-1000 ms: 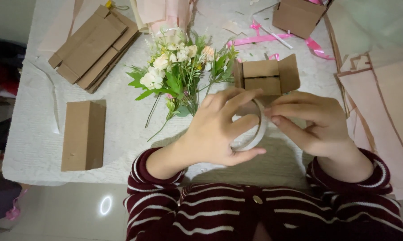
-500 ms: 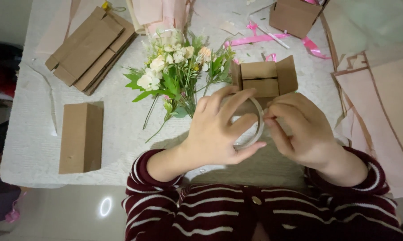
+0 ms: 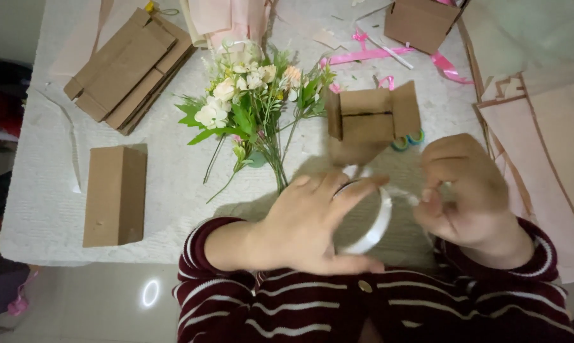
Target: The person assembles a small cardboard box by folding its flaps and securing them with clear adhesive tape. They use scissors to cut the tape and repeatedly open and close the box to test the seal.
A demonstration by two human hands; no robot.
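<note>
The left hand (image 3: pixel 306 222) has its fingers (image 3: pixel 357 188) spread and wrapped around a white roll of tape (image 3: pixel 371 222), which it holds just above the table edge, close to the striped sleeves. The right hand (image 3: pixel 465 194) is beside the roll with thumb and fingertips pinched together; it seems to grip the loose end of the tape, but this part is blurred. Just beyond the fingers stands an open cardboard box (image 3: pixel 371 117), with two small coloured rings (image 3: pixel 407 140) next to it. Further left of the box lies a bunch of flowers (image 3: pixel 252 101) on the white table (image 3: pixel 46 197). Far from the left fingers lies a closed brown box (image 3: pixel 114 194), and behind it a stack of flat cardboard (image 3: pixel 128 70).
</note>
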